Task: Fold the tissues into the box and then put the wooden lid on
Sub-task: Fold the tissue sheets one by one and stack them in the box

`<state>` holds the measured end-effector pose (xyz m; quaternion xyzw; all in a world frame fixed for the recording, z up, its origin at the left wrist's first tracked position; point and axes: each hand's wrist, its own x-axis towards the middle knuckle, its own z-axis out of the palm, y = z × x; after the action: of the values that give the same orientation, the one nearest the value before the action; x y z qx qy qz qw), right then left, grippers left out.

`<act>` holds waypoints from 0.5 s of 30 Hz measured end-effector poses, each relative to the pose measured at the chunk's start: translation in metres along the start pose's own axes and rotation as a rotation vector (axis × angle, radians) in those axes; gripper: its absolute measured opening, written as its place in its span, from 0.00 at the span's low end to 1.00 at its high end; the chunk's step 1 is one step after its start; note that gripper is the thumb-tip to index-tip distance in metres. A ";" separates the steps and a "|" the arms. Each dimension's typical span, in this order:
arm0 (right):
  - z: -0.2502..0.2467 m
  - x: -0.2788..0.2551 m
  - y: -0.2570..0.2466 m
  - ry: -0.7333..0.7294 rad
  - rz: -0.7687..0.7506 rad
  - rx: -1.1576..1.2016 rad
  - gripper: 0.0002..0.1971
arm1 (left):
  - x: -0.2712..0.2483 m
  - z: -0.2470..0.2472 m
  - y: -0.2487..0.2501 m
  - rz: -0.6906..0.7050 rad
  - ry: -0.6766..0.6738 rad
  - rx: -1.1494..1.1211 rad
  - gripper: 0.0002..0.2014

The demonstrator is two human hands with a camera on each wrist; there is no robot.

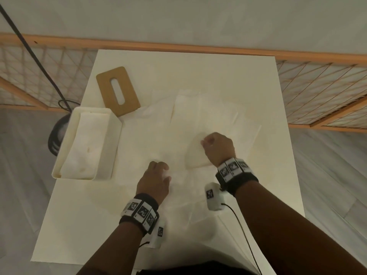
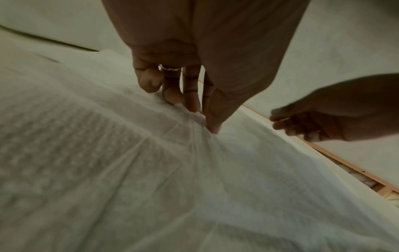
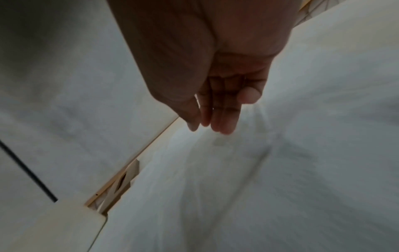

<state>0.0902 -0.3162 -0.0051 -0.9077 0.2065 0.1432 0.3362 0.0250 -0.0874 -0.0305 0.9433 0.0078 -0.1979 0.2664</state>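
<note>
A black cable (image 1: 29, 48) crosses a wooden lattice frame (image 1: 317, 96).

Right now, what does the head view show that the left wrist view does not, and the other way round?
Only the head view shows the white box with tissue already in it, at the table's left edge, and the wooden lid lying flat beyond it. Only the left wrist view shows the left hand close up: thumb and fingertips pinching a bunched fold of the tissue sheet, a ring on one finger, and the sheet's embossed texture. Both show the right hand over the tissue sheet, and the wooden frame past the table edge.
</note>
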 end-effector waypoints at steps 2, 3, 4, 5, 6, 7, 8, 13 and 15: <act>0.004 0.017 -0.024 -0.088 0.067 -0.087 0.20 | 0.001 0.001 0.000 0.001 -0.005 0.028 0.12; 0.007 0.023 -0.033 -0.110 0.118 -0.099 0.23 | 0.002 0.001 0.000 0.006 -0.007 0.035 0.12; 0.010 0.027 -0.038 -0.116 0.161 -0.089 0.24 | 0.003 0.001 0.000 0.014 -0.007 0.041 0.12; 0.014 0.031 -0.041 -0.110 0.192 -0.078 0.23 | 0.004 0.001 0.000 0.017 -0.010 0.047 0.12; 0.018 0.033 -0.042 -0.102 0.203 -0.082 0.23 | 0.005 0.001 -0.001 0.019 -0.016 0.052 0.12; 0.022 0.035 -0.041 -0.102 0.208 -0.082 0.21 | 0.006 0.001 -0.002 0.019 -0.023 0.056 0.13; 0.025 0.037 -0.038 -0.109 0.204 -0.063 0.19 | 0.007 0.001 -0.002 0.023 -0.029 0.056 0.13; 0.017 0.027 -0.025 -0.029 0.121 0.167 0.13 | 0.009 -0.001 -0.004 0.022 -0.039 0.033 0.12; 0.005 0.013 -0.020 0.018 0.096 0.219 0.13 | 0.009 -0.004 -0.004 0.017 -0.063 0.014 0.13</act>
<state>0.1105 -0.3020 -0.0030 -0.8558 0.2671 0.1275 0.4243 0.0340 -0.0827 -0.0330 0.9386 -0.0100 -0.2250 0.2615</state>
